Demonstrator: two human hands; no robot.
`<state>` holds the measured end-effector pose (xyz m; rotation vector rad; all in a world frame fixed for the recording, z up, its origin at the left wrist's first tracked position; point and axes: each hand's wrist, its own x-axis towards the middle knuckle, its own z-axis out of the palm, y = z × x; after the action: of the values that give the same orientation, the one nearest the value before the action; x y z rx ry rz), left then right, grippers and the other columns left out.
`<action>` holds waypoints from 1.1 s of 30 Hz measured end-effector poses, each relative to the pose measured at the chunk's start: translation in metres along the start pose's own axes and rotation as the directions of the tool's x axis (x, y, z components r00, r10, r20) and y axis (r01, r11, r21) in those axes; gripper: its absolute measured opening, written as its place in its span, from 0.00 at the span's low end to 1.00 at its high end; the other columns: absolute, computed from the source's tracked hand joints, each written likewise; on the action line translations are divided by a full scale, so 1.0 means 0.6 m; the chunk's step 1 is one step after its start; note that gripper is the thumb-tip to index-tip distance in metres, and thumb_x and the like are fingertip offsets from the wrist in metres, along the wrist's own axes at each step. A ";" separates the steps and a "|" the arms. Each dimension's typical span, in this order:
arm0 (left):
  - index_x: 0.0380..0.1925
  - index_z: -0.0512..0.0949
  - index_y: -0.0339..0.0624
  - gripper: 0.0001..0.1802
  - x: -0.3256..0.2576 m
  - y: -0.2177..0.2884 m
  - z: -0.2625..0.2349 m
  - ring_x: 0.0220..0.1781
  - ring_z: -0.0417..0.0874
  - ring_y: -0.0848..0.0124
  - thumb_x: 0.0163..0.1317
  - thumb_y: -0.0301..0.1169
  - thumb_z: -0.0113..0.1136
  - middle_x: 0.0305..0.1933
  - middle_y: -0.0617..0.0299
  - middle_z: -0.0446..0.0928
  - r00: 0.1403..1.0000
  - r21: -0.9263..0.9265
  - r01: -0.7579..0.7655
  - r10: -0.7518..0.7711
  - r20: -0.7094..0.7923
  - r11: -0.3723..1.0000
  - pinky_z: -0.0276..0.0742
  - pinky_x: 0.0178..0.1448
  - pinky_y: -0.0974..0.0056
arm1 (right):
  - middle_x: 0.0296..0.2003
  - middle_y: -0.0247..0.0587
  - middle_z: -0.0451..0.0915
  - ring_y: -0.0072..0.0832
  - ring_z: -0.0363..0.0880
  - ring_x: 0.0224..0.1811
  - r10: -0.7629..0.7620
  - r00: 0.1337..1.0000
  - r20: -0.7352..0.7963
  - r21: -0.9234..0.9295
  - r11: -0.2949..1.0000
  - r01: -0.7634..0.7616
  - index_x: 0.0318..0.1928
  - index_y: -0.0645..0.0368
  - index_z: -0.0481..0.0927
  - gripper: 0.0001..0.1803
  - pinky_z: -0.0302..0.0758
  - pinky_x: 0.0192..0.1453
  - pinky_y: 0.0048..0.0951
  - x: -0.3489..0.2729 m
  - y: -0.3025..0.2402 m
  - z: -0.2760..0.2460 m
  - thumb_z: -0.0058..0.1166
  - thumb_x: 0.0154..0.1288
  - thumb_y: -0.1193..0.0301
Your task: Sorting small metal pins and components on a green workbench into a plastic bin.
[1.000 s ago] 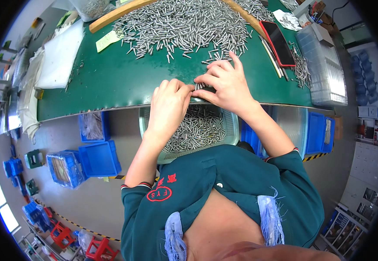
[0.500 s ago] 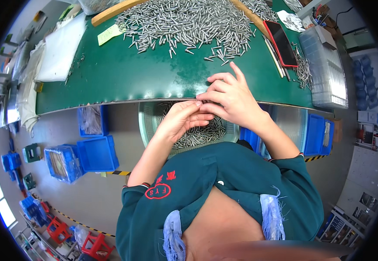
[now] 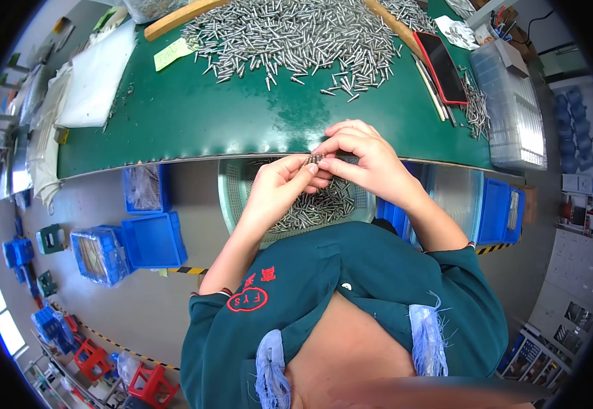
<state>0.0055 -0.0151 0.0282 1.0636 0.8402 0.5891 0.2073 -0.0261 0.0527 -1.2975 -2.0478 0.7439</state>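
Just past the table's near edge, my two hands meet fingertip to fingertip. My left hand [image 3: 275,189] pinches a small row of silver metal pins [image 3: 315,159] between thumb and fingers. The fingers of my right hand [image 3: 371,162] are curled, with thumb and forefinger closed on the same pins. Beneath the hands, a pale green plastic basket [image 3: 228,199] holds many similar pins [image 3: 310,213]; my hands and forearms hide part of it. A large heap of pins [image 3: 296,37] lies at the far side of the green table [image 3: 194,116].
Wooden bars [image 3: 184,18] border the heap. At the right are a red-edged phone [image 3: 441,68], thin rods [image 3: 431,88], loose pins [image 3: 475,112] and clear plastic boxes [image 3: 511,109]. White sheets [image 3: 95,85] lie at the left. Blue bins [image 3: 152,240] stand on the floor.
The raised forefinger of my right hand has bent down to the left hand's fingertips. The pins between the fingers now show clearly. The heap looks the same.
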 end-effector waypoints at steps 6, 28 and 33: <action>0.49 0.78 0.31 0.14 -0.009 0.011 0.004 0.43 0.84 0.74 0.71 0.29 0.52 0.42 0.58 0.84 1.000 0.041 -0.014 0.015 -0.024 0.999 0.79 0.47 0.70 | 0.40 0.35 0.83 0.34 0.76 0.54 0.042 0.999 0.002 0.111 0.993 -0.042 0.40 0.57 0.84 0.10 0.71 0.58 0.34 -0.001 0.001 0.002 0.64 0.59 0.69; 0.48 0.78 0.30 0.14 -0.009 0.062 -0.017 0.42 0.86 0.72 0.68 0.29 0.55 0.40 0.53 0.85 0.998 0.295 0.008 -0.027 0.060 0.955 0.80 0.48 0.69 | 0.36 0.31 0.82 0.21 0.78 0.45 0.312 0.899 0.308 0.681 0.588 -0.437 0.40 0.60 0.82 0.08 0.74 0.50 0.26 0.017 -0.004 0.000 0.59 0.66 0.69; 0.53 0.76 0.30 0.16 -0.015 0.065 -0.047 0.43 0.84 0.72 0.70 0.29 0.53 0.43 0.53 0.84 0.998 0.170 -0.043 0.034 0.054 0.984 0.79 0.48 0.69 | 0.40 0.31 0.81 0.16 0.75 0.41 0.351 0.826 0.441 0.861 0.096 -0.500 0.46 0.58 0.80 0.12 0.72 0.42 0.20 0.010 0.012 0.003 0.55 0.70 0.63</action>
<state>-0.0236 0.0075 0.0605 1.2490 0.8384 0.5263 0.2080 -0.0180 0.0475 -0.9768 -0.7017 2.0108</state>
